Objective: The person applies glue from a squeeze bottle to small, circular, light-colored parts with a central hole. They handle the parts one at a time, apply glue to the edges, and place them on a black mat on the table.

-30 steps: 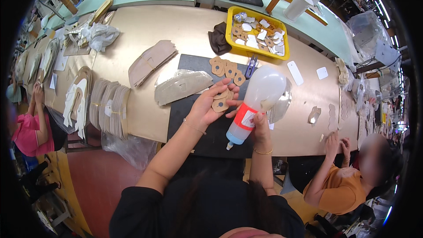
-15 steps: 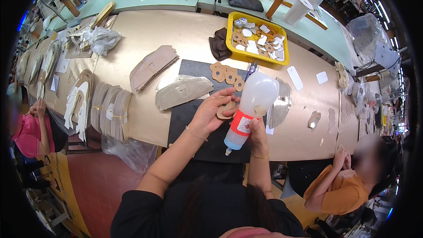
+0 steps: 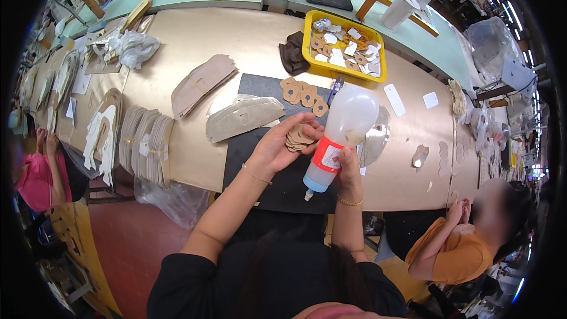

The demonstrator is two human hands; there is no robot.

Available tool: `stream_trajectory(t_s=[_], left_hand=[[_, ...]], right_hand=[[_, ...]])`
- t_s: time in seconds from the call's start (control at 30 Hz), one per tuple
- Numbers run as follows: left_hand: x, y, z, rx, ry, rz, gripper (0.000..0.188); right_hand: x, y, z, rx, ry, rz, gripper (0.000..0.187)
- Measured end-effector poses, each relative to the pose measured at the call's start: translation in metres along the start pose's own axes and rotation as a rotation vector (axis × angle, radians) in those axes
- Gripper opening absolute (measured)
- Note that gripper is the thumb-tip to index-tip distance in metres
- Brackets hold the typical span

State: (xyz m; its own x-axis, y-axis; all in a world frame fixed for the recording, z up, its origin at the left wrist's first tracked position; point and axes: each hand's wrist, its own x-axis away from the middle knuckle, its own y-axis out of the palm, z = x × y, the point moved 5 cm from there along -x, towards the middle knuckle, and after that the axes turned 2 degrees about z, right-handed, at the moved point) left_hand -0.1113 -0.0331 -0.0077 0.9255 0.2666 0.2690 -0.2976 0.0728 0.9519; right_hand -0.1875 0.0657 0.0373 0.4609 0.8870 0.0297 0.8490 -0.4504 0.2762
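My left hand is curled around a small stack of brown cut pieces, held above a black mat. In my right hand is a translucent squeeze bottle with a red label. Its light blue cap and nozzle point down toward me, and the bottle leans close beside my left fingers. Beyond my left hand, several more brown pieces with round holes lie overlapped on the mat. Thread snips are partly hidden behind the bottle.
A yellow tray of small brown and white pieces stands at the back. Grey-beige panel stacks lie left of the mat, with bundled pieces at the table's left edge. Co-workers sit at left and right.
The pieces in my left hand have turned, and several edges now show as a stack. The bottle has shifted slightly right and stands a little more upright.
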Motion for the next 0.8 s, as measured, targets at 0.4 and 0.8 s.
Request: stream_trajectory(t_s=[0.4, 0.8], left_hand=[[0.007, 0.003, 0.01, -0.125, 0.13, 0.088, 0.028], [0.032, 0.015, -0.002, -2.074, 0.951, -0.109, 0.057]], right_hand=[[0.008, -0.011, 0.002, -0.168, -0.065, -0.014, 0.081], [0.012, -0.028, -0.007, -0.2, -0.172, 0.08, 0.076]])
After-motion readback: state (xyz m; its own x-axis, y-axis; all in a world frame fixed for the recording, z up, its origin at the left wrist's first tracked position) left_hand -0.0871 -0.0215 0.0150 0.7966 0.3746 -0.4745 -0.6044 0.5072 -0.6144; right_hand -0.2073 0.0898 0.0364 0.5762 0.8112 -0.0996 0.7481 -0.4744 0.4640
